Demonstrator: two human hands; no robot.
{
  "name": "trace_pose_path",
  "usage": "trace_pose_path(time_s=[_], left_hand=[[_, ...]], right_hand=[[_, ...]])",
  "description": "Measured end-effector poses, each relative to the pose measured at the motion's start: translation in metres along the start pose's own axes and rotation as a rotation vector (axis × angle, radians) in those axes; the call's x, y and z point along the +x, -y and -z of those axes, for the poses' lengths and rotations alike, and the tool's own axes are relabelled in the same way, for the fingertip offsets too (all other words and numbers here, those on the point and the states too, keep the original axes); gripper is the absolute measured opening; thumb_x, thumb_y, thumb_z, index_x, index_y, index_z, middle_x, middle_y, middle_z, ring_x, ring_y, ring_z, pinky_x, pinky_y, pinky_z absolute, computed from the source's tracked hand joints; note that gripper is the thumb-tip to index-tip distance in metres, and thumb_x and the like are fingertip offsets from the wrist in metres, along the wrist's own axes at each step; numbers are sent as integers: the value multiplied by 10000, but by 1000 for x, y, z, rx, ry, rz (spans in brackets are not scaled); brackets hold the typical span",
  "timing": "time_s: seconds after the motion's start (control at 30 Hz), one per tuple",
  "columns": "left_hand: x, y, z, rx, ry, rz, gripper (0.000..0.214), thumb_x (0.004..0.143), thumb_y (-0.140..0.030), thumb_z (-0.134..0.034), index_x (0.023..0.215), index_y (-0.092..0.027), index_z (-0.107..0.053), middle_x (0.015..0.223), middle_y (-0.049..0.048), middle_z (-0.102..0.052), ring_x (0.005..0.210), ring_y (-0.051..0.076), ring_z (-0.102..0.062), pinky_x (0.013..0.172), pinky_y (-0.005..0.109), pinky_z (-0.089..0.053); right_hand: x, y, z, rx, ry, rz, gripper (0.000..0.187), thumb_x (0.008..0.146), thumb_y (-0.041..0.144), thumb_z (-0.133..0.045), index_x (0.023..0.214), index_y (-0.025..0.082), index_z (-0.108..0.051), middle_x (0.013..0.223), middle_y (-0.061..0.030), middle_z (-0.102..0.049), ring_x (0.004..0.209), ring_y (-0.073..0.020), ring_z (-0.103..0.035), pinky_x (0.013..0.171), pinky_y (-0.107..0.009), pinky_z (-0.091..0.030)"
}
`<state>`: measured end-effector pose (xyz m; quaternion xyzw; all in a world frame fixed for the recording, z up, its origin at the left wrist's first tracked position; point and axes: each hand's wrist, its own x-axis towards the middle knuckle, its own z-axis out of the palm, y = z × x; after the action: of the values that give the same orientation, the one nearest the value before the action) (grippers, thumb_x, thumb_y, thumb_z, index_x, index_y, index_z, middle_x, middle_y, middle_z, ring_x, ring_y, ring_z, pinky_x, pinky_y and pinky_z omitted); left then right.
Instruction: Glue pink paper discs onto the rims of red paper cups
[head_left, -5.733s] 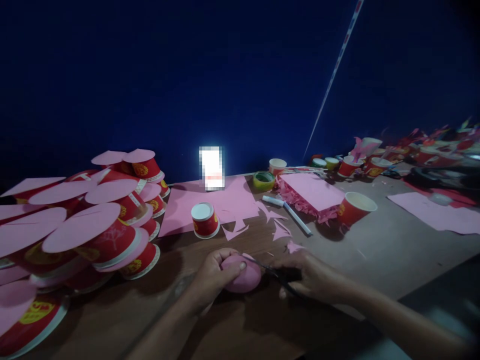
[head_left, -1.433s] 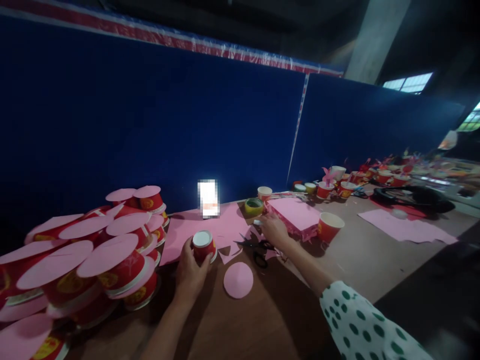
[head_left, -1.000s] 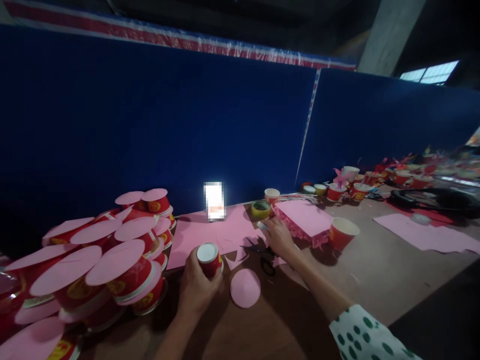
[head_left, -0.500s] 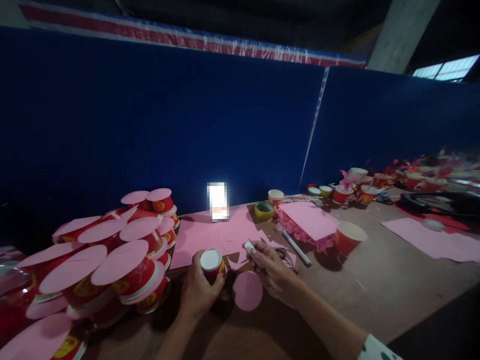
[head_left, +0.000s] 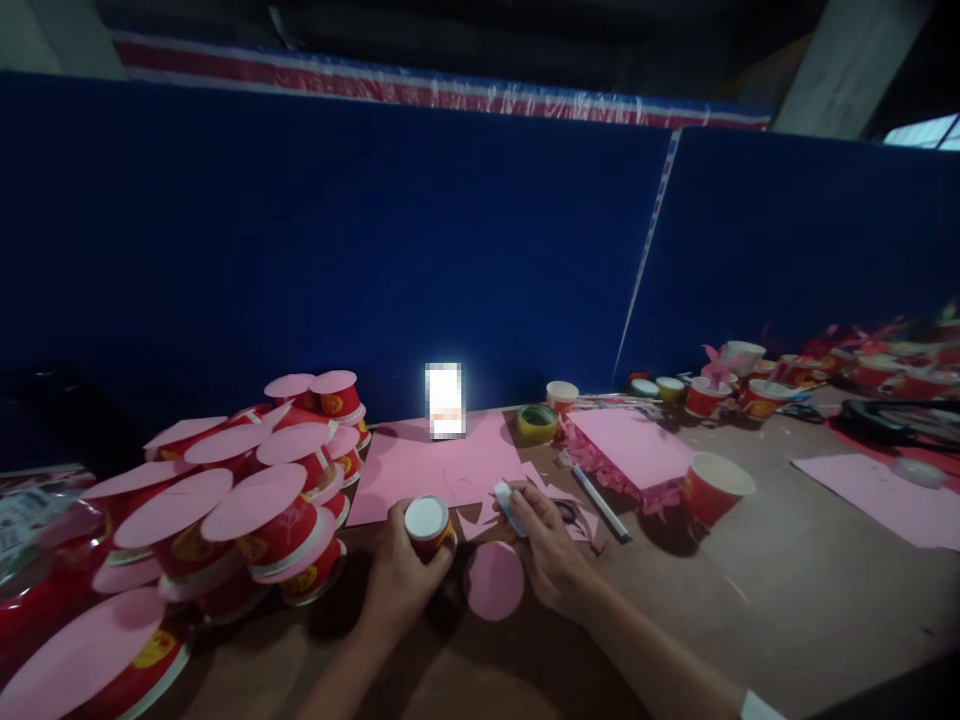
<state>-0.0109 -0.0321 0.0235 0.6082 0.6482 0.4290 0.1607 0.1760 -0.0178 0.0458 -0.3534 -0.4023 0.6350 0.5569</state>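
My left hand [head_left: 409, 572] is closed around a red paper cup [head_left: 437, 550], held upside down with its pale round base facing up. Between the fingers of my right hand [head_left: 551, 540] is a small white and pale-blue glue stick [head_left: 508, 508], partly covered by the fingers. On the table between my hands lies a pink paper disc [head_left: 495, 582], just below the right fingers and apart from the cup. Pink paper scraps [head_left: 480, 522] lie just behind both hands, and a pair of scissors [head_left: 568, 511] shows partly among them.
Stacked red cups with pink discs [head_left: 255, 500] fill the left side. Behind my hands are a large pink sheet [head_left: 397, 470], a lit, blurred-out screen [head_left: 446, 402] and a tape roll [head_left: 536, 424]. To the right are a pen [head_left: 602, 503], stacked pink paper [head_left: 634, 445] and a cup [head_left: 716, 490].
The glue stick has turned in my right fingers and shows more of its side. My left hand still grips the cup. The view has shifted slightly to the left.
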Motion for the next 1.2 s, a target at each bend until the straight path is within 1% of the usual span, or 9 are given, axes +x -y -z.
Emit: trace_pose_path(time_s=[0.1,0.17,0.33,0.43,0.67,0.8,1.0,1.1,1.2], left_hand=[[-5,0,2,16,40,-55,501,643,-306,-622,1097,-193,-441,1032,81,-593,969,262,-591,862,439,-467],[-8,3,3,-14,59,-69,526,643,-283,-618,1128,-193,-434,1040,80,-592,967,258,-591,869,440,-463],[-13,12,5,-92,48,-62,601,679,-372,-637,1192,-180,-389,1108,121,-583,1008,264,-586,887,435,-456],[-14,14,7,-112,73,-53,614,680,-405,-647,1183,-176,-380,1070,117,-594,985,271,-596,873,447,-462],[-15,8,6,-74,50,-7,614,643,-464,-684,1118,-193,-404,1010,83,-613,930,265,-615,825,430,-487],[-14,9,5,-48,44,-46,549,665,-408,-668,1120,-194,-447,1015,82,-625,938,256,-612,822,401,-489],[-14,12,7,-95,84,-93,530,711,-413,-627,1153,-179,-449,1037,95,-639,953,250,-619,838,388,-483],[-14,10,8,-110,100,-71,552,708,-443,-626,1158,-177,-448,1049,98,-640,957,261,-622,833,397,-485],[-14,9,9,-124,113,-57,573,707,-463,-623,1164,-170,-437,1053,104,-632,953,271,-618,827,412,-487]], right_hand=[[-5,6,-4,-7,-35,38,296,748,498,-659,801,209,-620,714,5,-565,573,-95,-443,505,-207,-335],[-6,6,-5,2,1,28,330,748,520,-646,757,191,-620,704,-8,-569,566,-100,-436,482,-209,-309],[-5,2,-4,51,128,-79,425,759,577,-598,758,154,-628,590,7,-515,460,-67,-350,417,-203,-168],[-6,1,-4,27,169,-95,436,770,578,-583,740,145,-626,519,31,-473,414,-50,-306,405,-202,-125],[-7,-2,-7,-13,172,-111,461,762,599,-568,766,141,-623,511,32,-484,403,-51,-327,387,-192,-130],[-6,-3,-5,26,209,-86,427,762,582,-573,802,157,-598,542,28,-506,403,-52,-325,375,-191,-135],[-9,0,-1,135,381,-155,271,737,424,-656,802,189,-540,628,22,-546,471,-65,-391,411,-182,-190],[-9,1,1,154,464,-184,286,733,432,-654,820,172,-576,684,-3,-562,502,-79,-428,417,-189,-220],[-9,1,1,177,503,-212,313,722,439,-663,840,154,-612,723,-20,-570,524,-85,-452,429,-193,-257]])
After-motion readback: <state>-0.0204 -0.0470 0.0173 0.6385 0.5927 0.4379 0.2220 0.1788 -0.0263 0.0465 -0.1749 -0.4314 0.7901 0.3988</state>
